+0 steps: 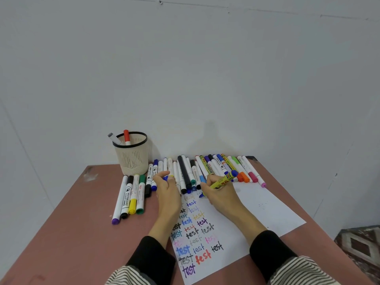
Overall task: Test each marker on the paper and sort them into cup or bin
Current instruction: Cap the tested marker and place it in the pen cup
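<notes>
Head view: cup (131,156) holds 2 markers; right hand (221,195) grips yellow marker (223,179), left hand (166,187) pinches blue cap (166,177)

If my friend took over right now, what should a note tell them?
Right hand grips the yellow marker, blue tip on the paper.
Left hand holds its blue cap.
Done: many "test" words written; two markers stand in the cup.
Left: finish this test, cap it, sort it; then the row of markers along the wall and four beside the cup. No bin in view.
</notes>
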Demonstrator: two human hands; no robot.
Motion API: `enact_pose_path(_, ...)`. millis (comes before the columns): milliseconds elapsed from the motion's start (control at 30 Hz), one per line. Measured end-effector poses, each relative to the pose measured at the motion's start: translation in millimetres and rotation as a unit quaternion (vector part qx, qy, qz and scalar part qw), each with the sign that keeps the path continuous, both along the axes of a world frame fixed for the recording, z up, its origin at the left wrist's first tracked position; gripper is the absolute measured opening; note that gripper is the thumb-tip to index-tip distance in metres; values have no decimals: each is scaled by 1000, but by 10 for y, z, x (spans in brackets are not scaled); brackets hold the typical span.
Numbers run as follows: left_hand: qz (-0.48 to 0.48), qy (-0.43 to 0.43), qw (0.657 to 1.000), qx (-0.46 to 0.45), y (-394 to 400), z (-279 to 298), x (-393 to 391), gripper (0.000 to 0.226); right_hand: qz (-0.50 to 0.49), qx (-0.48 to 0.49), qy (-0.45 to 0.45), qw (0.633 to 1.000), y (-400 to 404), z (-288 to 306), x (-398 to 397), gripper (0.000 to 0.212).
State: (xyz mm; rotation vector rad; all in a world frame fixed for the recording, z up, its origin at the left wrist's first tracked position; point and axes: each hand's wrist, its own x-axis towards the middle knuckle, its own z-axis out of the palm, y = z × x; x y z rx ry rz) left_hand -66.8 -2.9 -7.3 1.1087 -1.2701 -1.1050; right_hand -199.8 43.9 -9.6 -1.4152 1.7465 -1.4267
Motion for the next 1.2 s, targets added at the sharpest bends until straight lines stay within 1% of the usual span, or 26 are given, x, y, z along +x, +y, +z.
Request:
enact_pose_path(133, 2, 0, 1000, -6, 20, 25, -1, 14, 3, -6, 14, 1000, -6, -22, 8, 32)
enact_pose_path(300, 2, 2, 1000, -12, 54, 52, 8, 14, 4, -2, -1, 1000, 3, -4, 11, 38)
enact_pose_path(433, 1, -3, 1000, -12, 54, 61, 7, 13, -15, -21, -21, 999, 0, 3, 3, 31)
enact_pose_path(567, 1, -7, 1000, -13, 42, 52, 1, 12, -2, -12, -16, 1000, 14, 6, 5, 29)
enact_pose_path(733, 1, -2, 1000, -15, 29, 41, 0, 12, 8, -6, -7, 1000, 10, 5, 24, 29)
enact_pose_path(900, 1, -6, 1000, -18, 32, 39, 5, 12, -17, -18, -1, 1000, -1, 4, 5, 31)
enact_pose_path(1200, 0, -4, 1000, -15, 35, 48, 1, 13, -4, -14, -6, 1000, 5, -6, -5, 33)
